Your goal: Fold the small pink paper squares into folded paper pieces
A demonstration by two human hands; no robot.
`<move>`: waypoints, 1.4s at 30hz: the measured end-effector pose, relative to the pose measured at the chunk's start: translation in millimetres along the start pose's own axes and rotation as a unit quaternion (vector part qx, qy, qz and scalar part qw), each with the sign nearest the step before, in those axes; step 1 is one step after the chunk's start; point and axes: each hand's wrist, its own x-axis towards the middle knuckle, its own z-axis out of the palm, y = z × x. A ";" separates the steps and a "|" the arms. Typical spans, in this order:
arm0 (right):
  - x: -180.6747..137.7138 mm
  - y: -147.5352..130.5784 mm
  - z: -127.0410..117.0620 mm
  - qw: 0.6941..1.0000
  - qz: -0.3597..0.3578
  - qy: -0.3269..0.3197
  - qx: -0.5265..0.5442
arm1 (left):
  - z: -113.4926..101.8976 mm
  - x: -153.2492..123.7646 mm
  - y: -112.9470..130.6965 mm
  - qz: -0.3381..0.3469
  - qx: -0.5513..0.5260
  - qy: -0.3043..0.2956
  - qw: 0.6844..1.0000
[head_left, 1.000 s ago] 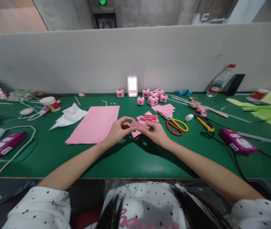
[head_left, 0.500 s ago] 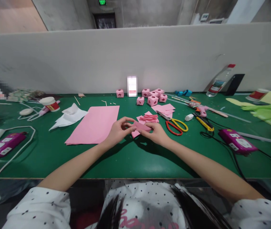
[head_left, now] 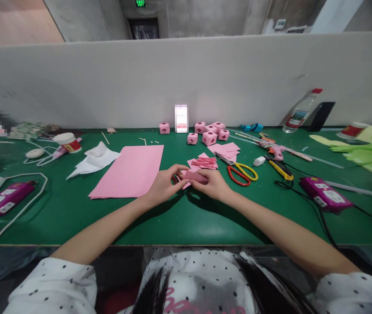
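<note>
Between my two hands is a small folded piece of pink paper, held a little above the green table. My left hand pinches its left end between thumb and fingers. Closed on the right end is my right hand. Just beyond my fingers lies a pile of folded pink paper strips. Red and yellow handled scissors rest to the right of it, their blades over small pink sheets. A large pink sheet lies flat left of my hands.
Several pink paper cubes stand at the back near a phone with a lit screen. Crumpled white paper and a paper cup are on the left. A glue gun, bottle and purple power strip occupy the right.
The pink paper has tilted and now shows as a narrower strip. My fingers have lowered slightly and closed further around it.
</note>
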 end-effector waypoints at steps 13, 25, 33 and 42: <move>8.0 11.3 -15.8 1.000 0.007 0.026 0.005 | -2.7 2.3 1.7 -0.032 -0.026 0.024 0.999; 4.6 7.4 -6.6 0.987 0.030 -0.022 0.156 | -1.0 3.0 -2.3 -0.048 -0.091 0.006 0.995; 4.1 2.0 -4.4 0.997 0.009 0.036 0.074 | 0.8 2.6 1.7 -0.058 -0.090 -0.004 0.994; 12.7 30.3 -23.0 0.990 0.056 0.098 0.089 | -2.3 6.4 -8.1 -0.088 -0.103 0.023 0.991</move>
